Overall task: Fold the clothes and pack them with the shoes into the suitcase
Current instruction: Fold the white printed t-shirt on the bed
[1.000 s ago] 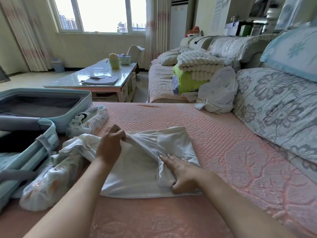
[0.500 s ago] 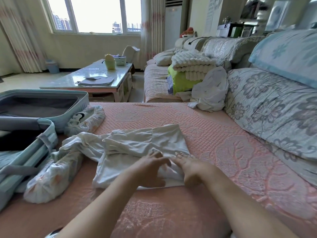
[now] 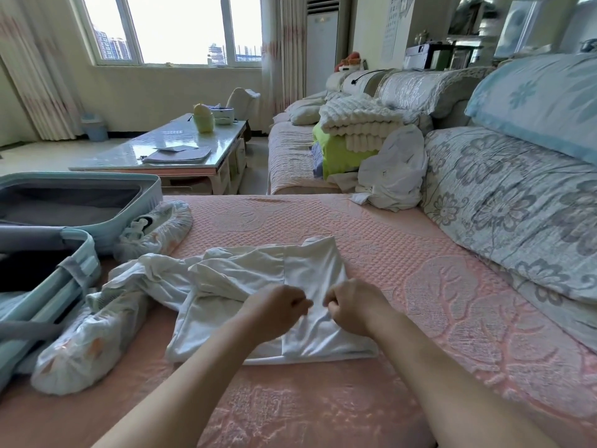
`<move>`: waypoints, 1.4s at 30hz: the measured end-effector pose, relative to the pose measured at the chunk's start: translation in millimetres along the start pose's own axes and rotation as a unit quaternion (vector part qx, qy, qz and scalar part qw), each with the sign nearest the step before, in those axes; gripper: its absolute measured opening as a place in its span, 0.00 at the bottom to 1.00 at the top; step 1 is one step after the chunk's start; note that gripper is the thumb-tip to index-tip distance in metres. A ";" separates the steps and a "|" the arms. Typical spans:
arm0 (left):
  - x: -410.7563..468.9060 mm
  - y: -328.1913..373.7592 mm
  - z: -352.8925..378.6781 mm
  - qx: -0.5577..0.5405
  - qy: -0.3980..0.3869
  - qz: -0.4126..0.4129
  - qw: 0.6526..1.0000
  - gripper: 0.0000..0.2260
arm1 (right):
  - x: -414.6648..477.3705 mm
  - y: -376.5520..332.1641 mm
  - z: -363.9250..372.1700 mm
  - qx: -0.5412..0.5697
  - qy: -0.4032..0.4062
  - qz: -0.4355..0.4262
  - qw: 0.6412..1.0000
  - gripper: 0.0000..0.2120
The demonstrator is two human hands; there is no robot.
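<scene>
- The white shirt [image 3: 310, 263] lies flat on the pink sofa cover [image 3: 436, 270], right in front of the person. Its right part is folded over the middle. Its left part is bunched up and reaches toward the suitcase.
- The left hand [image 3: 274, 310] is curled up and pinches the shirt near the middle of the cloth.
- The right hand [image 3: 350, 305] is curled up too and pinches the same shirt just beside the left hand. The cloth between the two hands is wrinkled.
- The light blue suitcase [image 3: 151, 195] sits open on the left. Both halves face up, and the near half has a grey strap across it.
- The far wrapped shoe [image 3: 155, 227] lies in a thin bag against the suitcase.
- The near wrapped shoe [image 3: 87, 344] lies in its own thin bag by the near half of the suitcase, with the bunched part of the shirt touching it.
- Another crumpled white garment [image 3: 394, 176] rests farther back, against the flowery cushion [image 3: 517, 195].
- Behind it is a pile of folded blankets [image 3: 355, 124], a white one on a green one.
- A glass coffee table [image 3: 161, 153] stands past the suitcase.
</scene>
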State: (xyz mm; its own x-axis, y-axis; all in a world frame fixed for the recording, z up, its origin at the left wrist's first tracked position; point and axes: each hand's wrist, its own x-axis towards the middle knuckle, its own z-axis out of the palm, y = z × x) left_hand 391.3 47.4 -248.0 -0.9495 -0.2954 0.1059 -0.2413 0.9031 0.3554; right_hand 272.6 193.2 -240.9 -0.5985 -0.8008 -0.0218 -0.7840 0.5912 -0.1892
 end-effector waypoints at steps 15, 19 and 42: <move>5.0 -104.4 -13.6 0.055 0.089 -0.097 0.990 0.16 | 87.9 -50.1 52.3 -0.070 0.000 -0.078 0.994 0.18; -6.5 -141.5 -33.0 0.031 0.198 -0.256 0.946 0.13 | 103.4 -68.8 51.1 -0.057 0.047 -0.107 0.992 0.16; -10.9 -142.6 -49.7 -0.410 0.285 -0.289 0.817 0.04 | 142.8 -98.3 73.2 0.014 -0.062 -0.099 0.993 0.28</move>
State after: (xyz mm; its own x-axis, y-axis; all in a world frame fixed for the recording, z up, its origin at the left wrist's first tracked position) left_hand 446.0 -93.6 -253.6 -0.4207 -0.9067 0.0317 -0.1799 0.1177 0.9766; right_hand 276.2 13.6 -297.3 -0.4070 -0.9078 -0.1015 -0.8785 0.4194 -0.2289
